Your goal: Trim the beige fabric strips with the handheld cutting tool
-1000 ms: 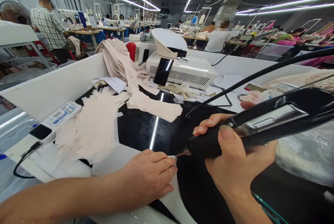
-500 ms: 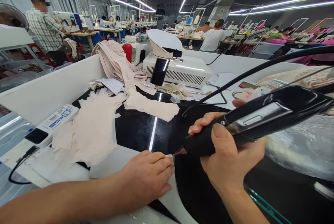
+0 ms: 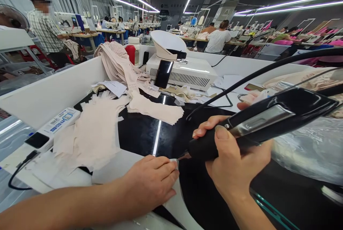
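Note:
My right hand [image 3: 235, 162] is wrapped round a black hand-held cutting tool [image 3: 268, 121] with a cable running off to the upper right. Its small metal tip [image 3: 184, 156] touches the edge of a pale strip of fabric [image 3: 177, 201] on the glossy black work surface [image 3: 139, 133]. My left hand [image 3: 151, 181] lies flat on that strip, fingers together and stretched out, right beside the tip. The part of the strip under my palm is hidden.
Beige cut fabric pieces [image 3: 93, 133] lie to the left, a second stack [image 3: 155, 110] further back. A white device with a cord [image 3: 53, 126] sits at the left edge. Behind stand a white machine [image 3: 182, 72], a phone [image 3: 163, 73] and piled garments [image 3: 118, 62]. Other people work at distant tables.
The view has shifted slightly. The tool and both hands have drifted a little to the left; the tip stays at the fabric edge beside my left fingers.

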`<control>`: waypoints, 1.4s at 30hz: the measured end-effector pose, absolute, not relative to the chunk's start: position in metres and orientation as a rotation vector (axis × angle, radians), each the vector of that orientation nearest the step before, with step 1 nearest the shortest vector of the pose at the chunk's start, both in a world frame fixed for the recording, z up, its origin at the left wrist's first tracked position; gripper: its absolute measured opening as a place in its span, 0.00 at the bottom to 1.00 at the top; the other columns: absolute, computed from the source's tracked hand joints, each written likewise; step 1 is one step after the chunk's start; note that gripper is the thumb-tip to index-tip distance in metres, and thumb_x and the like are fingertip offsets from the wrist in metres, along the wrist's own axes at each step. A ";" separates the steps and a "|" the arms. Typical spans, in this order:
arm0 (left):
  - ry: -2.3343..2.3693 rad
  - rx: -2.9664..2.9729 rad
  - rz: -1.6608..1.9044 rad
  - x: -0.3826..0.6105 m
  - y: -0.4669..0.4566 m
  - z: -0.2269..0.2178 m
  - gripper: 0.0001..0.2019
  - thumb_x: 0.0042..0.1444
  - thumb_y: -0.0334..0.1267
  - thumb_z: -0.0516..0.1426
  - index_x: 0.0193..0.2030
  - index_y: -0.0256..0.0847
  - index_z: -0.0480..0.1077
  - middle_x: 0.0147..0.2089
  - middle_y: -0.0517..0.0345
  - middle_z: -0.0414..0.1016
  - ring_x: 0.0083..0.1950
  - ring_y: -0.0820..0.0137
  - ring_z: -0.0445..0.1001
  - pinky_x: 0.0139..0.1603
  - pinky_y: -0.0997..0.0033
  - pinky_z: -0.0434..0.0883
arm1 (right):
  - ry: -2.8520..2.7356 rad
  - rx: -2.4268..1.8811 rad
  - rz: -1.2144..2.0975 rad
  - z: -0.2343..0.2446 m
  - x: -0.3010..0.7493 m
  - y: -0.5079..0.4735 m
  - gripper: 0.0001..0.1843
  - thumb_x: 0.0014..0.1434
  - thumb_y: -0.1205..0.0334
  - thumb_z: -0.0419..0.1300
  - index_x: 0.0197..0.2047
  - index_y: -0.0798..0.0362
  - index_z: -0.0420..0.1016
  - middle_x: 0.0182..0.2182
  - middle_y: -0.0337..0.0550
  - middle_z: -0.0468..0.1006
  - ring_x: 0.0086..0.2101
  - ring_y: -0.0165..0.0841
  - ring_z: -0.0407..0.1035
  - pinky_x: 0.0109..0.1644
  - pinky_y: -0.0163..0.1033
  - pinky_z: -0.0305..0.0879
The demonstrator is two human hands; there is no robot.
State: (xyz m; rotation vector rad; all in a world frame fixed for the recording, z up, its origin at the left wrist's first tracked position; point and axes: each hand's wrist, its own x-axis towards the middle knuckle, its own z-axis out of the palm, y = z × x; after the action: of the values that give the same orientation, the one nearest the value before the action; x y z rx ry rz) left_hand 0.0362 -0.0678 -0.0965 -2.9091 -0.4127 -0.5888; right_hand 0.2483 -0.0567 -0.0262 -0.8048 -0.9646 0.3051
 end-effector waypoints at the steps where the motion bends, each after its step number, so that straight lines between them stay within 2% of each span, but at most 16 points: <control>1: -0.408 -2.899 -0.599 0.036 -0.068 -0.096 0.20 0.95 0.46 0.63 0.76 0.33 0.86 0.73 0.42 0.93 0.69 0.60 0.91 0.60 0.65 0.85 | -0.958 -0.804 0.306 -0.026 0.248 -0.056 0.27 0.64 0.45 0.91 0.52 0.41 0.82 0.35 0.29 0.85 0.27 0.35 0.79 0.31 0.43 0.84; 8: -0.422 -2.912 -0.513 0.036 -0.069 -0.093 0.20 0.92 0.46 0.68 0.77 0.34 0.85 0.73 0.42 0.93 0.71 0.59 0.90 0.62 0.66 0.85 | -0.942 -0.780 0.308 -0.027 0.244 -0.053 0.28 0.63 0.44 0.90 0.53 0.40 0.81 0.34 0.28 0.85 0.25 0.36 0.79 0.30 0.45 0.85; 14: -0.431 -2.895 -0.533 0.036 -0.069 -0.100 0.22 0.92 0.47 0.68 0.79 0.34 0.84 0.74 0.43 0.93 0.72 0.60 0.89 0.63 0.67 0.86 | -0.956 -0.790 0.292 -0.027 0.243 -0.052 0.33 0.64 0.45 0.90 0.63 0.39 0.81 0.35 0.28 0.85 0.25 0.36 0.79 0.30 0.45 0.84; 22: -0.433 -2.845 -0.597 0.037 -0.069 -0.098 0.19 0.97 0.46 0.61 0.75 0.34 0.86 0.71 0.48 0.95 0.70 0.62 0.92 0.64 0.66 0.86 | -0.949 -0.712 0.336 -0.025 0.236 -0.052 0.33 0.65 0.44 0.91 0.65 0.38 0.85 0.35 0.29 0.85 0.25 0.36 0.78 0.28 0.43 0.83; 29: -0.437 -2.892 -0.569 0.037 -0.069 -0.096 0.20 0.95 0.47 0.63 0.76 0.33 0.85 0.72 0.46 0.94 0.71 0.62 0.90 0.63 0.65 0.86 | -0.985 -0.705 0.315 -0.028 0.235 -0.051 0.26 0.67 0.44 0.91 0.57 0.40 0.86 0.35 0.31 0.85 0.25 0.37 0.79 0.28 0.46 0.85; 35: -0.438 -2.888 -0.572 0.037 -0.069 -0.097 0.19 0.95 0.46 0.63 0.77 0.33 0.84 0.73 0.46 0.93 0.70 0.62 0.90 0.63 0.67 0.85 | -0.958 -0.689 0.323 -0.027 0.236 -0.052 0.32 0.65 0.43 0.93 0.63 0.38 0.86 0.35 0.30 0.85 0.26 0.35 0.76 0.28 0.41 0.81; 42: -0.449 -2.929 -0.498 0.038 -0.068 -0.098 0.21 0.92 0.46 0.68 0.79 0.34 0.83 0.74 0.43 0.93 0.72 0.59 0.89 0.65 0.65 0.85 | -0.994 -0.690 0.333 -0.033 0.236 -0.055 0.31 0.70 0.45 0.91 0.68 0.37 0.86 0.37 0.31 0.86 0.28 0.35 0.78 0.32 0.42 0.86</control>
State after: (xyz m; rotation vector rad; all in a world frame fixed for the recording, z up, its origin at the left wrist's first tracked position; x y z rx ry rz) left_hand 0.0379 -0.0679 -0.0985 -2.9290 -0.4495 -0.4978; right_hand 0.2363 -0.0546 -0.0330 -0.6899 -0.9939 0.3327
